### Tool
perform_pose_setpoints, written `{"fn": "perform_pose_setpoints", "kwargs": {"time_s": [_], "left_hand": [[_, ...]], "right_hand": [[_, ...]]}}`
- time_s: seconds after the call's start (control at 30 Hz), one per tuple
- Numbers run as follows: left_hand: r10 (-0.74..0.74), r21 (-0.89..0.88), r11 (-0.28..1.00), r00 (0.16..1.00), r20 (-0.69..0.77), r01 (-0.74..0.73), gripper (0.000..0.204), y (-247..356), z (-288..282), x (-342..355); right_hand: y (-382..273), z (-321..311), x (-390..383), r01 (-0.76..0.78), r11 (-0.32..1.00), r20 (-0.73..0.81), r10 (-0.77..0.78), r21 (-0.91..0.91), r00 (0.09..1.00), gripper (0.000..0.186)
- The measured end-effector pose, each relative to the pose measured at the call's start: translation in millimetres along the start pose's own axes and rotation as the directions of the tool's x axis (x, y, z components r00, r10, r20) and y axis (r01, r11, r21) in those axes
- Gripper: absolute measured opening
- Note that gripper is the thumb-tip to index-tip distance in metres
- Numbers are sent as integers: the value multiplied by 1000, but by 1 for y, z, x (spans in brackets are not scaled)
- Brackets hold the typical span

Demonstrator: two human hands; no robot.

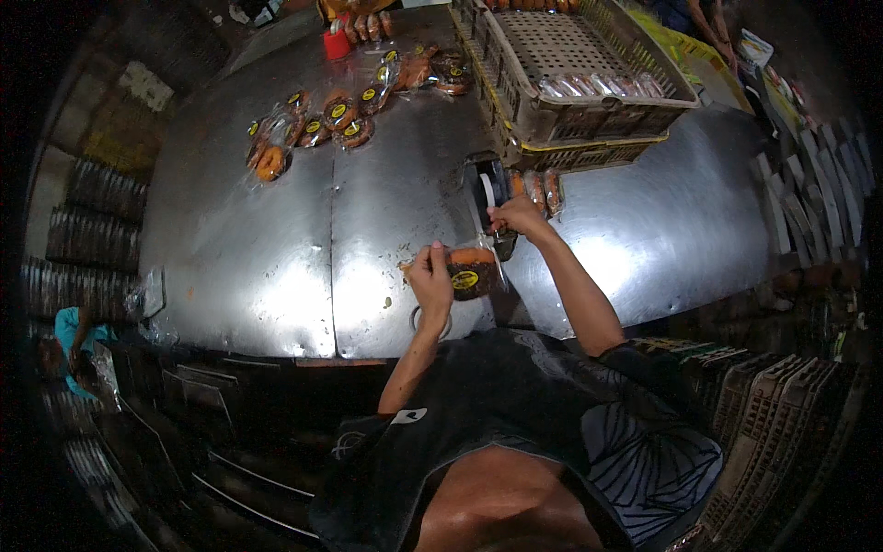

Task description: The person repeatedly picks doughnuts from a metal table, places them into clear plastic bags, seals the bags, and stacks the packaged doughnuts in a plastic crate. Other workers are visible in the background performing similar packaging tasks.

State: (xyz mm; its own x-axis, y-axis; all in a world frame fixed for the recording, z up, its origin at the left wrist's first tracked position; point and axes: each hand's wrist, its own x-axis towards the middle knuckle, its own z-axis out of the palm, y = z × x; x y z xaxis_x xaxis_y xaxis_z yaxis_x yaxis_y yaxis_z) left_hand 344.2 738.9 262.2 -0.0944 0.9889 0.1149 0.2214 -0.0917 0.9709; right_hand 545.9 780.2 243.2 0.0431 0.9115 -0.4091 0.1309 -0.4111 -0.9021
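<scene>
Forearms forward, our left hand grasping clear-bagged round brown pastry, right hand curled at black tape dispenser, hold unclear, shiny metal tabletop, dim workroom.

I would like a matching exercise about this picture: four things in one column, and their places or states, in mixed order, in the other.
Things:
1. Left hand
2. Right hand
3. Upper crate
4. Small red object

Places or states:
A. Toward the far end of the metal table, left of the crates
B. Holding a wrapped ring-shaped bread
C. Shiny wrapped packs lie inside it
D. At the black dispenser

Right pairs: 1-B, 2-D, 3-C, 4-A
</scene>
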Motion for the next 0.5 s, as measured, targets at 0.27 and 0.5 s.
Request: {"fn": "perform_pose_setpoints", "kwargs": {"time_s": [0.27, 0.5], "left_hand": [[96, -44, 993, 967, -237, -109, 31, 7, -24, 8], [466, 18, 880, 855, -228, -475, 26, 25, -6, 7]], "right_hand": [[50, 29, -81, -93, 873, -261, -41, -480, 964, 28], [-40, 15, -125, 635, 718, 68, -646, -286, 761, 24]]}}
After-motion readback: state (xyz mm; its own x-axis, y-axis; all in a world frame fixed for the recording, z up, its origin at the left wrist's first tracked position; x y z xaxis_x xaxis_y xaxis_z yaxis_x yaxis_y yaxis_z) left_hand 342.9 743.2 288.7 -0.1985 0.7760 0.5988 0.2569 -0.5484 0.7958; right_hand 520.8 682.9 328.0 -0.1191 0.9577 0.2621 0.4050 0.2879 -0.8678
